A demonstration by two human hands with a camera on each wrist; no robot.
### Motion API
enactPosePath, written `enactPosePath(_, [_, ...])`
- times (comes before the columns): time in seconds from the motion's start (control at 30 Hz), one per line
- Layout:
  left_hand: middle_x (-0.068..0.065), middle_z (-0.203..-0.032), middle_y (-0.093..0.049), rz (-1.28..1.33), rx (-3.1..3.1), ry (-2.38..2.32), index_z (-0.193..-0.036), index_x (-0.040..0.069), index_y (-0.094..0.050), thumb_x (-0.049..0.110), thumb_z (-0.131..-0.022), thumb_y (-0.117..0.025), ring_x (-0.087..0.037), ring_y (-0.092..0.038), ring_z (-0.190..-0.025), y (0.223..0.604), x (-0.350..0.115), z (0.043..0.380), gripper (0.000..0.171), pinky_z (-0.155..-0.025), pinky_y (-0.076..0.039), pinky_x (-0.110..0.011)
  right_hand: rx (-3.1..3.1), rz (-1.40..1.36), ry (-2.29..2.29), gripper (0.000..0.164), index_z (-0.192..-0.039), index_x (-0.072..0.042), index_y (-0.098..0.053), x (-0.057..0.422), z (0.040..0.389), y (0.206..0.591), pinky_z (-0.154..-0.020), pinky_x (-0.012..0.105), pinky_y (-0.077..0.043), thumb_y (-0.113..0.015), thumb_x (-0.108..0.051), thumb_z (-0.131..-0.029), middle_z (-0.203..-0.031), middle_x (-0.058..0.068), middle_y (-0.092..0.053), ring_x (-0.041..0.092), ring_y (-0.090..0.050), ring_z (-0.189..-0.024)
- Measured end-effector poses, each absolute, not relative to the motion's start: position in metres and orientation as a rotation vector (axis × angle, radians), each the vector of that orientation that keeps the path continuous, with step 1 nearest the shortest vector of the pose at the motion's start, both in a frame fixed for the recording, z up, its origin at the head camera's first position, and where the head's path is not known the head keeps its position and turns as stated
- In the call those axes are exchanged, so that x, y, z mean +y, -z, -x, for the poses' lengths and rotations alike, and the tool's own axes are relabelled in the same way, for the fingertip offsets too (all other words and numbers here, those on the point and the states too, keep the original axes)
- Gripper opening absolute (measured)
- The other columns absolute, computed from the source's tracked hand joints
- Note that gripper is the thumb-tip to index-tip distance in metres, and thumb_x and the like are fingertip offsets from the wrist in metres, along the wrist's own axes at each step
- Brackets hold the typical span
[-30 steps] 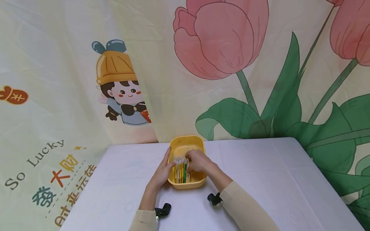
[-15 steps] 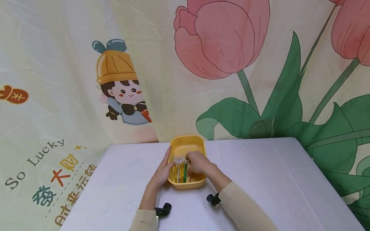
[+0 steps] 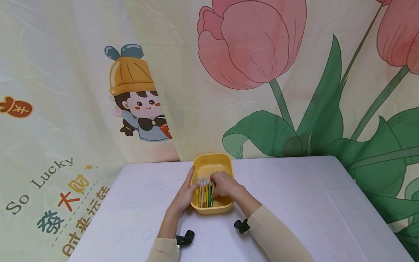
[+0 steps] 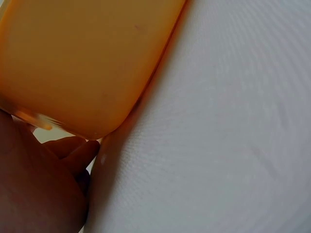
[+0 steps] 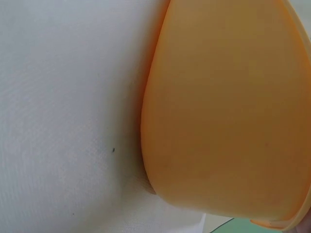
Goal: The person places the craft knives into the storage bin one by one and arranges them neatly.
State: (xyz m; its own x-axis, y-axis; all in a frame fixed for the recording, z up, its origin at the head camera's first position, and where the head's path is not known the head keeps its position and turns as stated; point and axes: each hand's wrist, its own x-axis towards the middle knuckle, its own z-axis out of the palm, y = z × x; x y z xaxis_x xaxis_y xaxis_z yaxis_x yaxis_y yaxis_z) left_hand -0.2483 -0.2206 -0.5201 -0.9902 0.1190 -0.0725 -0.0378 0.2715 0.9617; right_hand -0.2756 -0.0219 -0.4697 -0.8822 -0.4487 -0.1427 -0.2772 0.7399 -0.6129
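A yellow plastic basket-like tray (image 3: 212,210) stands at the table's far edge. In it several slim, pencil-like sticks (image 3: 202,194), yellow and green with pale tips, lie side by side on the left. My left hand (image 3: 183,196) holds the tray's left side, its thumb over the rim; the left wrist view shows its fingers (image 4: 80,158) low beside the tray wall (image 4: 87,58). My right hand (image 3: 226,185) reaches inside with curled fingers and pinches a slim stick at the row's right end, mostly hidden under the hand. The right wrist view shows mainly the tray's outer wall (image 5: 218,107).
A white cloth covers the table (image 3: 288,203). Behind it hangs a printed curtain (image 3: 183,91) with tulips and a cartoon figure, close to the tray's far end. Small black cameras sit on both wrists.
The slim stick under my right hand has shifted left, up against the green one. The left hand and the tray have stayed in place.
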Motion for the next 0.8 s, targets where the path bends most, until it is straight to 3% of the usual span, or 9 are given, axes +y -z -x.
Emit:
enactPosePath(0.3, [0.004,-0.176,-0.009,-0.076,2.41,-1.812,-0.167,0.043,-0.011,0.022,-0.107,-0.046,-0.027,-0.003,-0.163,0.52,-0.221,0.247,0.072,-0.13,-0.003,-0.056,2.66,0.592,0.885,0.053,-0.127,-0.005,-0.071,-0.022,0.273,0.471,-0.073,0.029,-0.054,-0.09,-0.009,-0.078,-0.099,0.007,-0.071,0.019,-0.06,-0.084])
enactPosePath(0.5, [0.006,-0.176,-0.01,-0.071,2.433,-1.802,-0.165,0.046,-0.012,0.024,-0.107,-0.049,-0.027,-0.003,-0.163,0.522,-0.224,0.248,0.072,-0.13,-0.003,-0.057,2.711,0.708,0.841,0.048,-0.128,-0.006,-0.071,-0.022,0.268,0.469,-0.07,0.026,-0.051,-0.087,-0.021,-0.085,-0.089,-0.001,-0.068,0.015,-0.06,-0.08])
enactPosePath(0.6, [0.004,-0.176,-0.011,-0.078,2.431,-1.811,-0.165,0.048,-0.013,0.028,-0.106,-0.051,-0.027,-0.004,-0.163,0.522,-0.224,0.249,0.073,-0.13,-0.004,-0.056,2.711,0.776,0.863,0.044,-0.129,-0.007,-0.07,-0.02,0.266,0.468,-0.072,0.025,-0.052,-0.083,-0.023,-0.089,-0.096,0.0,-0.072,0.014,-0.06,-0.083])
enactPosePath(0.8, [0.002,-0.176,-0.008,-0.087,2.426,-1.813,-0.165,0.046,-0.012,0.057,-0.103,-0.054,-0.029,-0.003,-0.163,0.517,-0.224,0.25,0.076,-0.129,-0.003,-0.06,2.671,0.894,1.017,0.038,-0.131,-0.009,-0.07,-0.011,0.261,0.464,-0.088,0.029,-0.057,-0.076,-0.02,-0.096,-0.12,0.007,-0.074,0.014,-0.064,-0.097])
